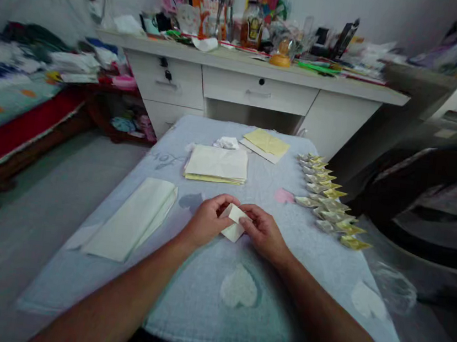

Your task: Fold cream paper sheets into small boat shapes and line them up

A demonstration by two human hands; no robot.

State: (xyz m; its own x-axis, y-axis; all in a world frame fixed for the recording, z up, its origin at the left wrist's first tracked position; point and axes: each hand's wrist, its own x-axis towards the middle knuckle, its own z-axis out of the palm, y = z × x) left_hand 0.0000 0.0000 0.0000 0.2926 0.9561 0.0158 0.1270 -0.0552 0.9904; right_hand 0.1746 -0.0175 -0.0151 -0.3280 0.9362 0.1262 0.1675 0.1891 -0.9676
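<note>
Between my two hands is a small folded piece of cream paper (pixel 232 231), held above the cloth-covered table. My left hand (pixel 211 217) grips its left side, thumb in front and fingers behind. On the right side, my right hand (pixel 261 230) pinches the same paper with the thumb over its face. A stack of cream and yellow paper sheets (pixel 218 163) lies just beyond my hands. To the left rests a long folded bundle of pale paper (pixel 128 220). Rows of folded paper boats (pixel 329 200), pale and yellow, stand along the table's right side.
The table (pixel 234 327) wears a light blue cloth with heart patterns. Loose yellow and white sheets (pixel 266 143) and a crumpled white paper (pixel 227 142) lie at its far end. Behind is a cluttered white desk (pixel 259 89); a washing machine (pixel 428 201) stands right, a bed (pixel 15 106) left.
</note>
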